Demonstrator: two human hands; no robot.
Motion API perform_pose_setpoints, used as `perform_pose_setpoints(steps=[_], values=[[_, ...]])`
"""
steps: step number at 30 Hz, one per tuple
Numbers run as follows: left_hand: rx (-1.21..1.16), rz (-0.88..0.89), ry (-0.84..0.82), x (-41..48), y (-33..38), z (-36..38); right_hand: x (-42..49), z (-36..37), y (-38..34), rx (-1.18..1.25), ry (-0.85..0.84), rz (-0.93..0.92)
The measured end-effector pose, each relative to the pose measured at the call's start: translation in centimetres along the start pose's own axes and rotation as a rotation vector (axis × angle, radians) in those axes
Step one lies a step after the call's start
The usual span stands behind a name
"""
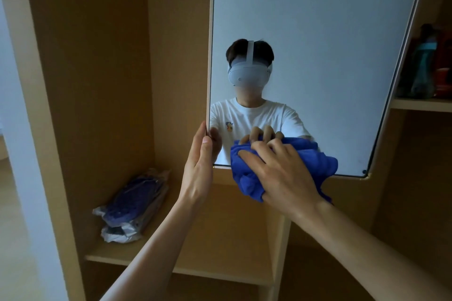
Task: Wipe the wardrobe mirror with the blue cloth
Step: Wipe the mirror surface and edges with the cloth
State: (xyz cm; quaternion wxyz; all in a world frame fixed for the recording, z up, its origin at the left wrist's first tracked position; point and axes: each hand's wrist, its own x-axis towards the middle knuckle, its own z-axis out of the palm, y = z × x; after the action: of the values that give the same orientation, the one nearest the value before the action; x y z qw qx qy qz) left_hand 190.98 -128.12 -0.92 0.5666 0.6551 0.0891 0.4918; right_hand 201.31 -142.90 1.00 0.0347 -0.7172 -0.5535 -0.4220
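Wiping step. My right hand [281,171] grips the bunched cloth [244,176], fingers curled into it, and presses it on the mirror [318,44] at its bottom edge. Left hand [198,166] pinches the mirror's left edge. Next, I reckon: sweep upward with firm pressure.

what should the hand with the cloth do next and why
Probably sweep the blue cloth upward across the mirror: bunched in the right hand, it sits at the bottom edge with most of the glass above it, and the left hand grips the mirror's left edge, seemingly steadying it.
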Motion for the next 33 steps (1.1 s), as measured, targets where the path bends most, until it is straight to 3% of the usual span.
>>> perform_pose_setpoints(steps=[9,18,27,33], values=[[0.233,-0.037,-0.055,-0.6,0.5,0.1,-0.1,-0.7,1.2,0.046,0.000,-0.051],[0.213,-0.111,-0.105,-0.9,0.8,-0.3,3.7,-2.6,2.1,-0.057,0.141,0.050],[0.159,-0.102,-0.093,-0.5,0.1,-0.2,2.2,0.0,-2.7,-0.058,-0.055,0.010],[0.228,-0.099,-0.094,-0.7,0.1,0.0,1.7,0.1,-2.2,0.026,0.000,-0.014]])
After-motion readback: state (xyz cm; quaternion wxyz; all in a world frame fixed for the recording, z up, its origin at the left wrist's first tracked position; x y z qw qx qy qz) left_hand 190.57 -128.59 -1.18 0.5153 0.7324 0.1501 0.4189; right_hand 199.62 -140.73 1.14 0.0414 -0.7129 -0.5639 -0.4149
